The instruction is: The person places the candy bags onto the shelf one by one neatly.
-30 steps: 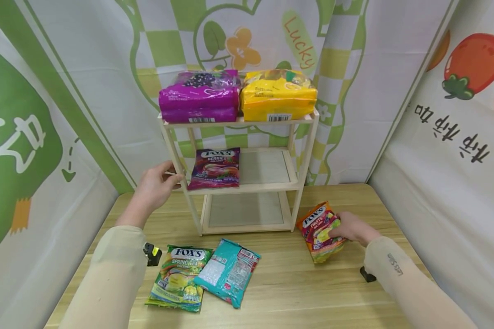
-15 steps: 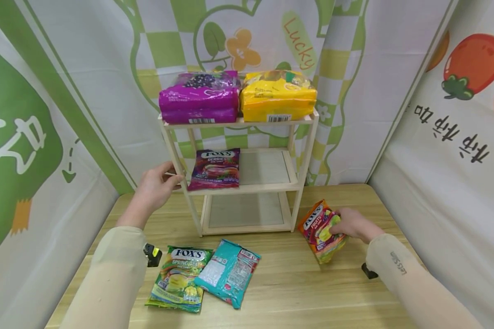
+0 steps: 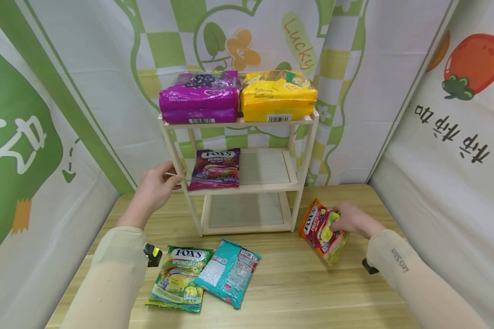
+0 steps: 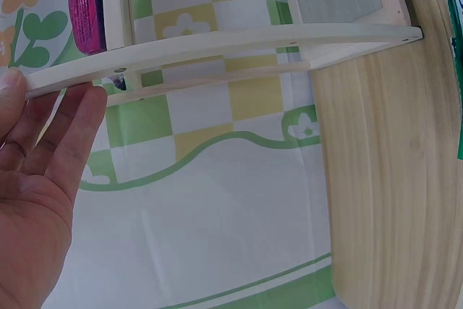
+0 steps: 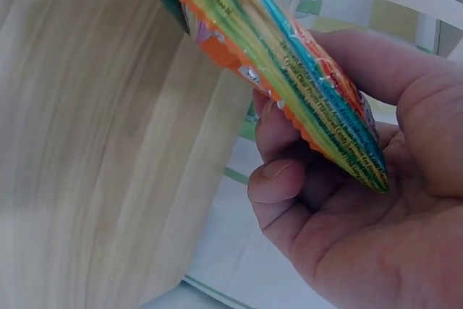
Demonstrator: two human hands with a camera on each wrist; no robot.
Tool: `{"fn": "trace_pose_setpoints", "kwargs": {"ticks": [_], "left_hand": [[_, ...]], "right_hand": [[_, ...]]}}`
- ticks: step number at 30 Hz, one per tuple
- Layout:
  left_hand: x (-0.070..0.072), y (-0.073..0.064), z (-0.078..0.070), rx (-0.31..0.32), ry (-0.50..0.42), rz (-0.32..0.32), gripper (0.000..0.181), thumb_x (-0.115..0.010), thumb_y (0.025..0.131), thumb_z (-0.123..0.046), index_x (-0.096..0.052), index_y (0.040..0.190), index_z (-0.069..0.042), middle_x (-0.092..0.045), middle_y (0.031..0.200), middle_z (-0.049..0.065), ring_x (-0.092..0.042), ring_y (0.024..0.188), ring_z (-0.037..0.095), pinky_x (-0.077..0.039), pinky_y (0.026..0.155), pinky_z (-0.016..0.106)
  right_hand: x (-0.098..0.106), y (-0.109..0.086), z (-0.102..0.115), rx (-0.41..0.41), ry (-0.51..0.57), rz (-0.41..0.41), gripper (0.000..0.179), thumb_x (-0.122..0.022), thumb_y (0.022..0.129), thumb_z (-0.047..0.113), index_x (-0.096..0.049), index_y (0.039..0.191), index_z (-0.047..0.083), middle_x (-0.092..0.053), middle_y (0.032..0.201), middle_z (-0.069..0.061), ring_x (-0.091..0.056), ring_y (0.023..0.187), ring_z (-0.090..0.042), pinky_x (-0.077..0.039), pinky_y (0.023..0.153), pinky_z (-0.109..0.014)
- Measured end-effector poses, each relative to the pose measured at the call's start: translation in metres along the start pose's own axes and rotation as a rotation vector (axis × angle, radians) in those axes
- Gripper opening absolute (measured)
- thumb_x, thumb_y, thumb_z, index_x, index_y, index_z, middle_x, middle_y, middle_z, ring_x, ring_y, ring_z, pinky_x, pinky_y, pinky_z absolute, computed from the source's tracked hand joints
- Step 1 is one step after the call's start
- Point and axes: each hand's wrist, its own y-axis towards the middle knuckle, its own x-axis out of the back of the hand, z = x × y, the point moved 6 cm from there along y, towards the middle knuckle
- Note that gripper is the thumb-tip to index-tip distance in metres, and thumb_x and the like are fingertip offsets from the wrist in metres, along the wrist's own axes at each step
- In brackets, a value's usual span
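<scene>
My left hand (image 3: 155, 187) pinches the front left post of the small wooden shelf (image 3: 247, 187) between thumb and fingers. The left wrist view shows the thumb on one side of that post (image 4: 217, 41) and fingers on the other. To the right of the shelf, my right hand (image 3: 354, 219) grips an orange and purple Fox's Fruits candy bag (image 3: 323, 228) by its side edge. The bag stands tilted, low over the table. In the right wrist view, thumb and curled fingers hold the candy bag edge-on (image 5: 289, 56). A Fox's Berries bag (image 3: 216, 169) leans on the middle shelf's left half.
A purple bag (image 3: 199, 98) and a yellow bag (image 3: 278, 97) lie on the top shelf. On the wooden table (image 3: 296, 292), a green Spring Tea bag (image 3: 179, 278) and a teal bag (image 3: 229, 272) overlap in front. Printed cloth walls (image 3: 432, 183) surround the table.
The Fruits bag has turned more upright and shifted slightly right in my right hand. My left hand stays on the post; the other bags have not moved.
</scene>
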Motion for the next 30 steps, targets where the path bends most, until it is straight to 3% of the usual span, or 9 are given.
{"fn": "trace_pose_setpoints", "kwargs": {"ticks": [11,23,30], "left_hand": [[0.000,0.000,0.000,0.002,-0.003,-0.002,0.032,-0.049,0.110,-0.015,-0.055,0.135,0.003,-0.060,0.125,0.022,-0.067,0.114,0.041,-0.060,0.095,0.050],[0.000,0.000,0.000,0.004,0.006,-0.004,0.033,-0.049,0.110,-0.017,-0.054,0.137,0.001,-0.060,0.126,0.023,-0.067,0.113,0.041,-0.060,0.095,0.051],[0.000,-0.001,0.000,0.008,0.006,-0.003,0.033,-0.049,0.110,-0.017,-0.054,0.137,0.000,-0.060,0.127,0.023,-0.067,0.113,0.041,-0.059,0.096,0.053]], "right_hand": [[0.006,-0.006,0.017,0.061,-0.103,0.031,0.061,-0.076,0.083,0.011,-0.055,0.135,-0.012,-0.064,0.121,-0.026,-0.065,0.101,-0.034,-0.060,0.087,-0.050],[0.005,-0.008,0.033,0.149,-0.226,0.075,0.051,-0.078,0.076,0.011,-0.067,0.123,-0.006,-0.070,0.108,-0.016,-0.065,0.094,-0.028,-0.061,0.082,-0.046],[0.004,-0.011,0.041,0.162,-0.243,0.105,0.053,-0.079,0.077,0.013,-0.068,0.126,-0.003,-0.070,0.111,-0.014,-0.065,0.096,-0.027,-0.061,0.085,-0.047]]}}
